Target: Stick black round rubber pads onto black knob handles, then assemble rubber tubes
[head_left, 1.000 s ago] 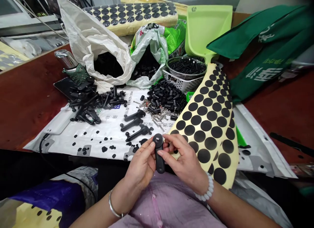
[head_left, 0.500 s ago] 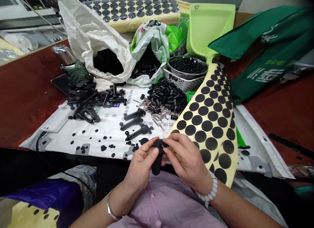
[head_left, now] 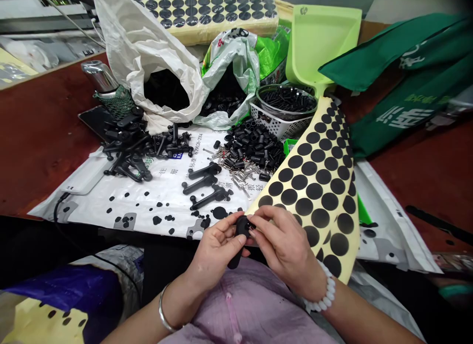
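My left hand (head_left: 216,248) is closed around a black plastic part with a round head (head_left: 243,227) and a thick stem slanting down toward my lap. My right hand (head_left: 284,243) pinches thumb and forefinger together at that head; a small dark bit shows at the fingertips, too small to name. Beyond my hands, several black arm-shaped parts (head_left: 209,198) lie in a short row on the white sheeting (head_left: 148,211). A sheet of round black stickers (head_left: 308,208) lies beside my right hand.
A pile of black caps (head_left: 258,144) sits beside scattered metal pins (head_left: 242,176). More black arms (head_left: 129,142) are heaped at left. Behind stand a white sack (head_left: 192,70), a plastic bag (head_left: 246,63), a bowl of screws (head_left: 286,98) and a green dustpan (head_left: 323,43).
The black part has tilted, its round head turning up toward me and a little to the right. Both hands have shifted slightly down with it. The view has moved a little.
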Demonstrator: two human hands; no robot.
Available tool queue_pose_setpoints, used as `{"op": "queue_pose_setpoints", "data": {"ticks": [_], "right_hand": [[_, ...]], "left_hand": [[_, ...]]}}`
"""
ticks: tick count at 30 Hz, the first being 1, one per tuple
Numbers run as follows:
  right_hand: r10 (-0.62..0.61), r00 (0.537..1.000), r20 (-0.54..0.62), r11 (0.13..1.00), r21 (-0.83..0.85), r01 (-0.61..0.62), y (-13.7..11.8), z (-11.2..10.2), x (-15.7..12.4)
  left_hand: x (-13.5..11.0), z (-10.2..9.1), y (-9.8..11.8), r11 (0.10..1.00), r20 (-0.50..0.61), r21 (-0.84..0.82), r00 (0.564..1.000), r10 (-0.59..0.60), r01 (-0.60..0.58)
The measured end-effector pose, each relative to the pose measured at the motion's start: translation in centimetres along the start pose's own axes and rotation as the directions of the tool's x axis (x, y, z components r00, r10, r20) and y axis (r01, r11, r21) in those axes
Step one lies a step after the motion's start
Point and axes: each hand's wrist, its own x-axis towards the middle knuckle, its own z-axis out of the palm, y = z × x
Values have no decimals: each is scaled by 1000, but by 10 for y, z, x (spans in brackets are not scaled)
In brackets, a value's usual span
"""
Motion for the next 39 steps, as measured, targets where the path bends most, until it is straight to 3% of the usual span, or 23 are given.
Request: {"op": "queue_pose_setpoints", "data": {"ticks": [4,8,12,15,18,22,25,29,31,33,37,39], "right_hand": [[-18,999,-45,1000,-18,17,0,2,-4],[50,999,-18,983,176,-46,1,0,-7],[148,976,-159,949,301,-95,3,-5,-6],[141,983,-118,972,205,-115,4,-4,-3],[53,998,-40,996,80,-49,5,1,-3],[-70,993,-96,995,-80,63,3,7,-4],[79,996,-37,995,61,-77,2,7,-3],[326,942,84,911,237,-336,2,6,3],[372,922,108,885,258,-387,0,6,5],[368,924,106,890,247,-383,-4,4,7],[221,975,12,969,113,-221,-12,1,10],[171,985,-11,982,79,-170,-15,1,12]], "left_hand": [[1,2,-3,1000,3,-12,1000,-27,27],[1,3,-3,1000,6,-21,1000,-15,15],[1,3,1,1000,-43,-17,999,-9,8],[-1,2,3,1000,-27,-19,1000,-6,5],[-1,3,3,1000,-24,-2,1000,-4,4],[1,4,2,1000,-48,2,999,-3,4],[2,3,0,999,-41,45,999,-1,3],[3,-1,-7,967,-37,232,992,117,-105],[3,-4,-10,885,-22,410,967,253,-222],[2,-6,-11,727,23,605,920,392,-325],[0,-8,-8,371,164,820,800,577,-435],[0,-9,-6,283,208,848,772,601,-448]]}}
